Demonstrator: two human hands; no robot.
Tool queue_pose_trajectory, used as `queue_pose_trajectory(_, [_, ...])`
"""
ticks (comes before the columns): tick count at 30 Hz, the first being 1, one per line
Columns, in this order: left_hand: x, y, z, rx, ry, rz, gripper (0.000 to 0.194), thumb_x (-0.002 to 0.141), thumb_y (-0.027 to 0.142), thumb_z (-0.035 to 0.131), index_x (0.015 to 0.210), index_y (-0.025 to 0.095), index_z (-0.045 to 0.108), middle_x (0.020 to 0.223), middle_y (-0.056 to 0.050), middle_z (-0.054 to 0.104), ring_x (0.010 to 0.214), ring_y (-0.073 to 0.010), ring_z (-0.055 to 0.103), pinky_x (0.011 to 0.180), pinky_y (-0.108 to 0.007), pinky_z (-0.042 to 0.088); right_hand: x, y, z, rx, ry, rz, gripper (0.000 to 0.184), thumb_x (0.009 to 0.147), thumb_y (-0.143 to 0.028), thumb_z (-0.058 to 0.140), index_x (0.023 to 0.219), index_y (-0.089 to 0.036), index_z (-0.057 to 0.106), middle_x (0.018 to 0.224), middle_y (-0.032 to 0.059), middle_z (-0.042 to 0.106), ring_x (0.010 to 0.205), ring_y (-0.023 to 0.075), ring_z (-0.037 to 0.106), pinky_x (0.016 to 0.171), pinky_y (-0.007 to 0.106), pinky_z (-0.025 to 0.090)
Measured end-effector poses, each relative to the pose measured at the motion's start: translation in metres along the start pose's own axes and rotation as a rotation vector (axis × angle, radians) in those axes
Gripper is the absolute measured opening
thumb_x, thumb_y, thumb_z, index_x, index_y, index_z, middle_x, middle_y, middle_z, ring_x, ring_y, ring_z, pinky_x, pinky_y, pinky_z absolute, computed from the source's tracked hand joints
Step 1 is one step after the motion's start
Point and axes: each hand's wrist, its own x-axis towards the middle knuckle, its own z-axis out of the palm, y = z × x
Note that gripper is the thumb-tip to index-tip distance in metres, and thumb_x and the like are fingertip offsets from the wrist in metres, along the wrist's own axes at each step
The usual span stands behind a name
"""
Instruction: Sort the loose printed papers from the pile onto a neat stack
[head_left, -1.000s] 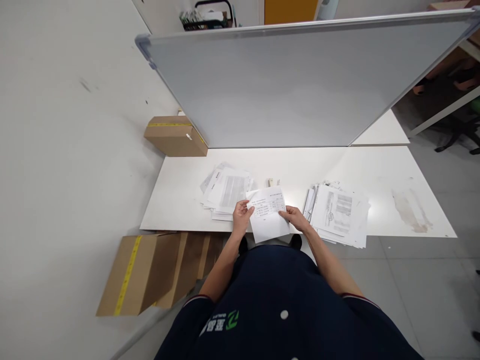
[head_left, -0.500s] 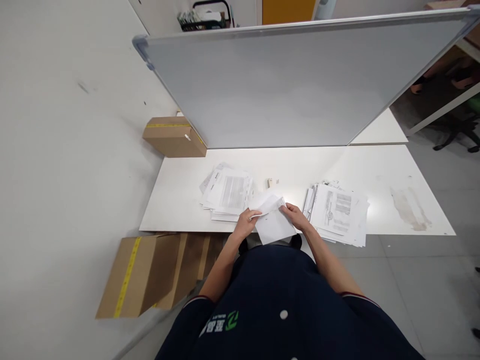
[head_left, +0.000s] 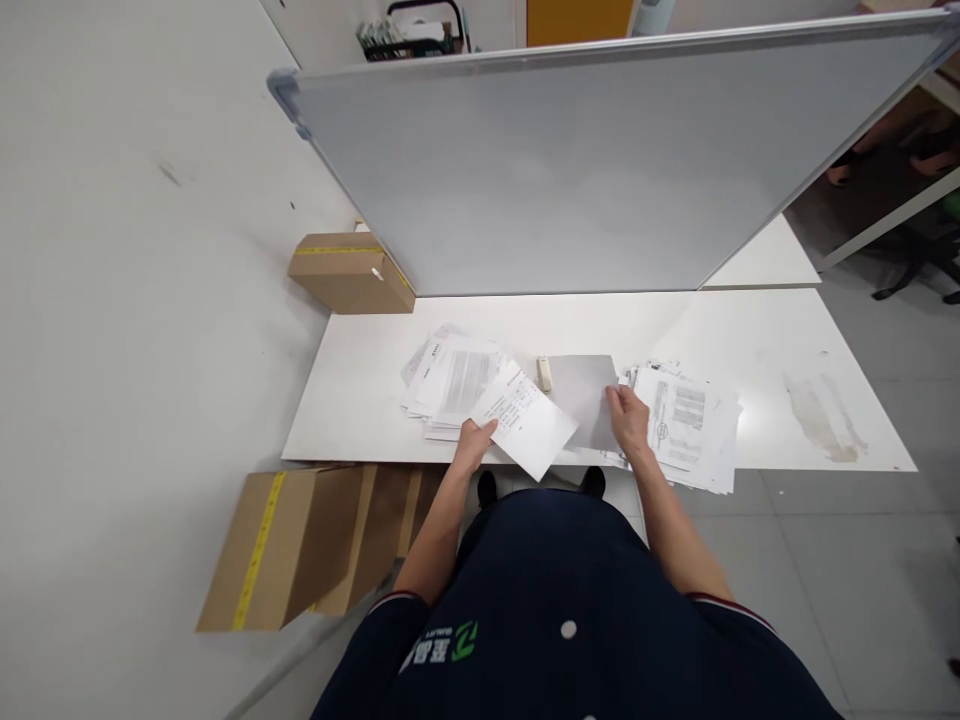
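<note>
White printed paper sheets in a loose, fanned pile (head_left: 461, 385) lie at left on the glossy white rectangular surface (head_left: 757, 330). Next, the left hand (head_left: 472, 445), fingers clamped on the left edge of a single white printed paper sheet (head_left: 531, 430); thumb on top. Sheet slants above the surface's near edge, its far-left corner overlapping the pile. Judged very light and limp: likely to sag or crease if held by one corner, so best gripped mid-edge, or by two opposite edges for flatness. Just beyond it, a small off-white oblong block (head_left: 544, 374), probably rigid and easily pinched along its long sides. Right of that, a plain grey thin flat sheet (head_left: 581, 390); right hand (head_left: 628, 415) at its right edge, fingers together and apparently pinching it. Probably paper-light too; thin enough to slide, edge hold sensible. Far right, an untidy stack of white printed documents (head_left: 686, 425), just beside that hand; probably heavier as a block, loose sheets prone to slipping, better held from both sides.
</note>
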Motion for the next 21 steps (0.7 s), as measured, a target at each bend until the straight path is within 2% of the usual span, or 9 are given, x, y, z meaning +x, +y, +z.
queue_pose_trajectory(3, [0.003,0.004,-0.005,0.008,0.01,-0.021,0.039,0.062,0.026,0.072,0.096,0.01,0.063,0.094,-0.012,0.068,0.086,-0.0241,0.063,0.076,-0.041,0.051,0.0,-0.015,-0.025,-0.124,0.096,-0.135,0.033,0.078,-0.051,0.045,0.073,-0.02,0.052,0.059,-0.0009,0.048,0.057,0.013,0.041,0.056,0.025,0.03])
queue_pose_trajectory(6, [0.004,0.01,-0.001,-0.013,-0.081,-0.05,0.039,0.066,0.032,0.07,0.098,0.01,0.062,0.095,-0.013,0.067,0.091,-0.0256,0.062,0.08,-0.043,0.049,-0.004,-0.029,-0.03,-0.02,0.018,-0.135,0.035,0.077,-0.053,0.047,0.067,-0.019,0.05,0.058,-0.0019,0.044,0.056,0.0116,0.038,0.051,0.023,0.029])
queue_pose_trajectory(11, [-0.004,0.02,0.022,-0.105,-0.286,-0.057,0.048,0.068,0.046,0.066,0.1,0.01,0.061,0.098,-0.014,0.067,0.094,-0.0258,0.061,0.084,-0.042,0.047,-0.004,-0.031,-0.002,0.011,-0.138,-0.119,0.036,0.075,-0.051,0.049,0.06,-0.019,0.045,0.054,-0.0026,0.039,0.055,0.0109,0.035,0.049,0.023,0.028])
queue_pose_trajectory(17, [-0.013,0.023,0.035,0.008,-0.356,0.039,0.051,0.069,0.048,0.064,0.105,0.011,0.06,0.097,-0.012,0.067,0.091,-0.0247,0.061,0.079,-0.037,0.048,-0.008,-0.024,0.029,-0.026,-0.273,-0.11,0.033,0.076,-0.049,0.049,0.061,-0.02,0.048,0.055,-0.0025,0.044,0.055,0.0121,0.039,0.051,0.024,0.03])
queue_pose_trajectory(19, [-0.012,0.022,0.034,0.041,-0.358,0.081,0.051,0.069,0.048,0.064,0.104,0.011,0.061,0.096,-0.011,0.068,0.087,-0.0236,0.062,0.077,-0.036,0.048,-0.008,-0.022,0.031,-0.011,-0.29,-0.11,0.03,0.074,-0.049,0.052,0.068,-0.02,0.053,0.063,-0.001,0.051,0.06,0.0134,0.044,0.054,0.025,0.034])
queue_pose_trajectory(21, [-0.01,0.021,0.032,0.072,-0.365,0.117,0.049,0.069,0.047,0.064,0.102,0.011,0.062,0.094,-0.01,0.068,0.085,-0.0224,0.062,0.077,-0.035,0.048,-0.005,-0.02,0.03,0.065,-0.274,-0.098,0.031,0.069,-0.048,0.059,0.086,-0.021,0.057,0.083,0.0029,0.059,0.071,0.0161,0.05,0.061,0.027,0.039])
